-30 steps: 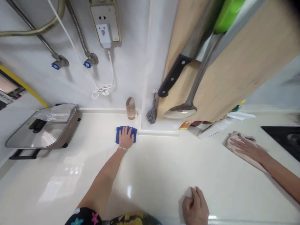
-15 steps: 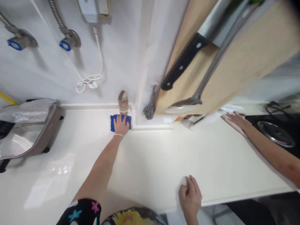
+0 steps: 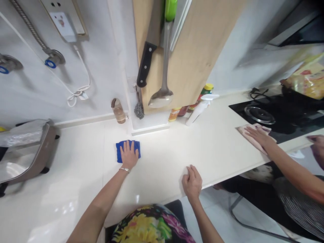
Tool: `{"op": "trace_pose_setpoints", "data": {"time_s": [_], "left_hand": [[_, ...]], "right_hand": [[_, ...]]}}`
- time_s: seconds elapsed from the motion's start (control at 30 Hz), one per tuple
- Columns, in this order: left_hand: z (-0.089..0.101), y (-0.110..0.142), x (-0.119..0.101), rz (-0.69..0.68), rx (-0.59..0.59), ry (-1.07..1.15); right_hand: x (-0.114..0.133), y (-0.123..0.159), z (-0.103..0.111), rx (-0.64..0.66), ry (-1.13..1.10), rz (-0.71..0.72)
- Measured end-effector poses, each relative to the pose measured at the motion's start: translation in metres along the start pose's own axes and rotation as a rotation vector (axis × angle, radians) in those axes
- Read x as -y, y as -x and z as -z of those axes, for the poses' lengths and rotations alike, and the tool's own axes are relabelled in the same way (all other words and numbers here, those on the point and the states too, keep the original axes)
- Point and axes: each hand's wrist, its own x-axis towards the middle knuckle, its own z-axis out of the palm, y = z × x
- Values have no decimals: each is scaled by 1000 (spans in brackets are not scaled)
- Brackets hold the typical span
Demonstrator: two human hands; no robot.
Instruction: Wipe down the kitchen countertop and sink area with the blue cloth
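Observation:
My left hand (image 3: pixel 129 155) lies flat with spread fingers on a folded blue cloth (image 3: pixel 119 157), pressing it against the white countertop (image 3: pixel 157 152). A bracelet circles that wrist. Resting on the counter near its front edge, my right hand (image 3: pixel 192 182) is loosely curled, and I see nothing in it. Behind the cloth, by the wall, stands a brownish clear bottle (image 3: pixel 118 113).
A co-worker's hand (image 3: pixel 259 135) presses a pinkish cloth (image 3: pixel 253 141) beside the black cooktop (image 3: pixel 301 111). A knife (image 3: pixel 145 64) and a ladle (image 3: pixel 163 96) hang before a wooden board (image 3: pixel 199 44). A white spray bottle (image 3: pixel 198 111) and an electric pan (image 3: pixel 37 162) stand there.
My left hand and the blue cloth have come away from the wall and bottle toward me. The view has swung right. The co-worker's hand and cloth are nearer the counter's front edge.

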Motion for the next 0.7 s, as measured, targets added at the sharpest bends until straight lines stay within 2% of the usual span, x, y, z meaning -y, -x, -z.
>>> {"op": "trace_pose_setpoints", "data": {"time_s": [0.13,0.27,0.33,0.37,0.43,0.53,0.63,0.7], "left_hand": [[-9,29,-61,-80,15,80],[-18,48,-131,-94,34,231],[-17,54,-151,-145,63,316],[-15,57,-155,-182,78,361],[-7,61,-146,-260,93,474],[9,64,-97,-277,48,677],[26,65,-27,-103,-20,841],[37,66,19,77,3,957]], "right_hand": [[0,2,-3,-1,-14,1],[-7,3,-6,1,-12,26],[-14,1,-6,3,-39,38],[-16,0,-5,4,-66,42],[-14,-5,-3,-1,-134,45],[15,-14,-3,32,-247,99],[73,-22,-18,154,-342,215],[114,-27,-34,250,-307,249]]}}
